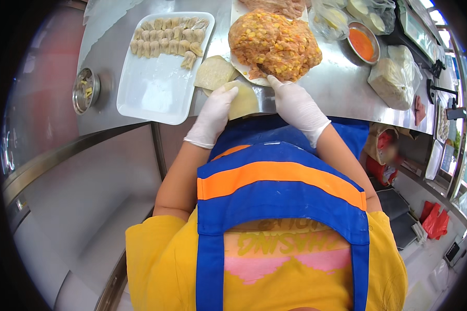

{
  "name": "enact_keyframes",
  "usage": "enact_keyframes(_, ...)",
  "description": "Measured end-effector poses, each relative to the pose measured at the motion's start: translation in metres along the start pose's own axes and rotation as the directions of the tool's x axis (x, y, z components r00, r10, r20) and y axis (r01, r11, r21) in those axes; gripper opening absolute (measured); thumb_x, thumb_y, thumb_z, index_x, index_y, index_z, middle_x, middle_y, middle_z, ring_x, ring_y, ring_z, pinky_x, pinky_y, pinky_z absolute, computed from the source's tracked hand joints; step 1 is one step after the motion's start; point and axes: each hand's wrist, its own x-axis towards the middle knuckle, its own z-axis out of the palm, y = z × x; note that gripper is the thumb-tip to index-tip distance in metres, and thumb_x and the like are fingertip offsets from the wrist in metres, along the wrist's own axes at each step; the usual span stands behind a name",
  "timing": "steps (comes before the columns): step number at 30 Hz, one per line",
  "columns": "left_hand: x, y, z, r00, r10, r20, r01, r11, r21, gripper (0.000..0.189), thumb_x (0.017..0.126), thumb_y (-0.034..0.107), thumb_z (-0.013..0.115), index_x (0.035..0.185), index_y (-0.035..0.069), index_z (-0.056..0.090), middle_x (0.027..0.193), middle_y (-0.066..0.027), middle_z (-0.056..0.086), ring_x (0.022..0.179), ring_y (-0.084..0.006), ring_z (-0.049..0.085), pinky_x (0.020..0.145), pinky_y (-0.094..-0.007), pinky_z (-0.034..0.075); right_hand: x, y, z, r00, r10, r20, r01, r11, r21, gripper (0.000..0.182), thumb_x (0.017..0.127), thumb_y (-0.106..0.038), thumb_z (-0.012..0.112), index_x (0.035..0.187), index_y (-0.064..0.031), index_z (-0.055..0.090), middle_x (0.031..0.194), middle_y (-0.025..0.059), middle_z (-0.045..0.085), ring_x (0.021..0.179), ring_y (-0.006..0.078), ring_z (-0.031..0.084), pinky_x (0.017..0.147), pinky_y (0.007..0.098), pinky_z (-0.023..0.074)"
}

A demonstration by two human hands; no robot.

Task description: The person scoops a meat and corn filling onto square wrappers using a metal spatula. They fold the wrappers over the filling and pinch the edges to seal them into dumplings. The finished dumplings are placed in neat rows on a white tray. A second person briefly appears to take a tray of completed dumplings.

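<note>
My left hand, in a white glove, holds a thin pale-yellow dough wrapper at the table's front edge. A stack of similar wrappers lies just beyond it. My gloved right hand reaches to the near edge of a mound of meat filling flecked with yellow and orange bits. Its index fingertip is at the filling; whether the curled fingers hold a tool is hidden. The mound rests on a white plate or board. To the left, a white tray carries rows of folded wontons at its far end.
A steel bowl of scraps stands at the far left of the steel table. Plain minced meat lies behind the filling. Rightward are a bowl of orange liquid, bagged pale blocks and more plastic bags.
</note>
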Motion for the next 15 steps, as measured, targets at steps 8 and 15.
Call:
enact_keyframes(8,0.029,0.01,0.026,0.987,-0.152,-0.058,0.098,0.842,-0.531,0.038,0.101,0.017,0.034,0.13,-0.008,0.033,0.126,-0.0209,0.046,0.114,-0.0332,0.053,0.095,-0.0456,0.05,-0.025,0.004,0.0,0.979,-0.178,-0.103,0.203,0.915,0.349,0.034,0.088,-0.007,0.048,0.119,-0.002,0.059,0.092,0.0241,0.063,0.091,0.0382,0.061,0.082,0.0424,0.0482)
enact_keyframes(15,0.028,0.006,0.039,0.981,-0.082,-0.175,-0.001,0.905,-0.426,0.037,0.102,0.019,0.036,0.127,-0.007,0.039,0.122,-0.0187,0.05,0.112,-0.0289,0.056,0.092,-0.0414,0.051,-0.035,0.01,-0.029,0.994,-0.109,0.033,0.067,0.794,0.604,0.038,0.089,-0.006,0.046,0.124,-0.004,0.058,0.11,0.0207,0.064,0.103,0.0296,0.062,0.092,0.0326,0.0453)
